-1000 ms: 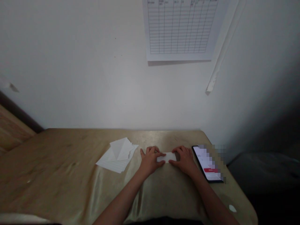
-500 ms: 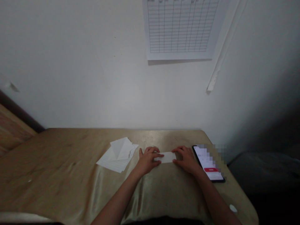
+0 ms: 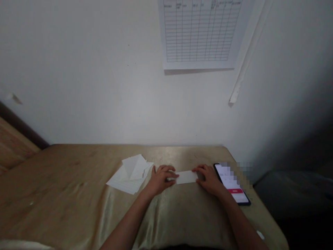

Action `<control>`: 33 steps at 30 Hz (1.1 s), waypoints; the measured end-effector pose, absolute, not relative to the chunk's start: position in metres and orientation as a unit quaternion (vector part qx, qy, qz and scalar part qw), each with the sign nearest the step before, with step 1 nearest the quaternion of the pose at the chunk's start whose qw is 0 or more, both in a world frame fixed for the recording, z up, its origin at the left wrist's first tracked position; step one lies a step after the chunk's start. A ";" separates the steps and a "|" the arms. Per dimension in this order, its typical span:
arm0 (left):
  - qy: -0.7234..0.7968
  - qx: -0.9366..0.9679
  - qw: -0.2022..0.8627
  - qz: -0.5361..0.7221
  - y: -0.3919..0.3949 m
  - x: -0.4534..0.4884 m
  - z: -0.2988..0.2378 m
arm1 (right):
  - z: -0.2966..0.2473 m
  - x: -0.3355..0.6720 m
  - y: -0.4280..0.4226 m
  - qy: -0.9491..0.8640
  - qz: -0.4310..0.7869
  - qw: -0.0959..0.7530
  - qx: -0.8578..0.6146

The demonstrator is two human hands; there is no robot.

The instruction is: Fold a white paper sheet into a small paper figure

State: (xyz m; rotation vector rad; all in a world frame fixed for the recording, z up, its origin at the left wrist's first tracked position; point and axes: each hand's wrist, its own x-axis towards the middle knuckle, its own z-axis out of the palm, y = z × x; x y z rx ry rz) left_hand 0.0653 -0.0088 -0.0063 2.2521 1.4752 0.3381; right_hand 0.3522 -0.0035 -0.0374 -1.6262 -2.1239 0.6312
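Observation:
A small white paper rectangle, perhaps folded, lies flat on the table in front of me. At its left end is my left hand, palm down with fingers spread, the index fingertip touching the paper's edge. My right hand rests at the opposite end, fingers apart. Its index finger and thumb meet the upper and lower right corners. Neither hand is closed around the paper.
Left of my hands lies a loose stack of white paper sheets, with a creased piece on top. A phone with its screen lit sits beyond my right hand. The cloth-covered table meets a wall holding a printed chart.
My left hand has slid left, uncovering more of the paper rectangle. The right hand has shifted slightly right. The whole view has tilted up a little.

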 end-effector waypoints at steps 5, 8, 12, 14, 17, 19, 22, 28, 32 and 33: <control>0.544 0.806 0.166 0.165 -0.014 0.078 -0.007 | -0.035 0.348 -0.009 -0.759 0.196 0.201 -0.588; 0.563 0.795 0.136 0.177 -0.018 0.091 -0.007 | -0.028 0.339 -0.014 -0.757 0.169 0.206 -0.596; 0.582 0.788 0.102 0.174 -0.023 0.105 -0.011 | -0.024 0.327 -0.019 -0.744 0.139 0.217 -0.617; 0.590 0.783 0.086 0.176 -0.024 0.109 -0.013 | -0.025 0.324 -0.019 -0.741 0.130 0.216 -0.623; 0.587 0.788 0.067 0.172 -0.024 0.111 -0.014 | -0.029 0.321 -0.017 -0.735 0.127 0.212 -0.631; 0.587 0.790 0.066 0.163 -0.023 0.111 -0.013 | -0.031 0.322 -0.016 -0.733 0.134 0.207 -0.634; 0.592 0.788 0.079 0.148 -0.021 0.110 -0.011 | -0.031 0.324 -0.013 -0.734 0.154 0.196 -0.632; 0.594 0.782 0.132 0.138 -0.016 0.103 -0.010 | -0.028 0.334 -0.009 -0.732 0.203 0.193 -0.621; 0.582 0.786 0.163 0.129 -0.014 0.094 -0.008 | -0.029 0.342 -0.006 -0.738 0.229 0.193 -0.605; 0.579 0.788 0.168 0.128 -0.013 0.092 -0.008 | -0.030 0.344 -0.005 -0.739 0.230 0.192 -0.603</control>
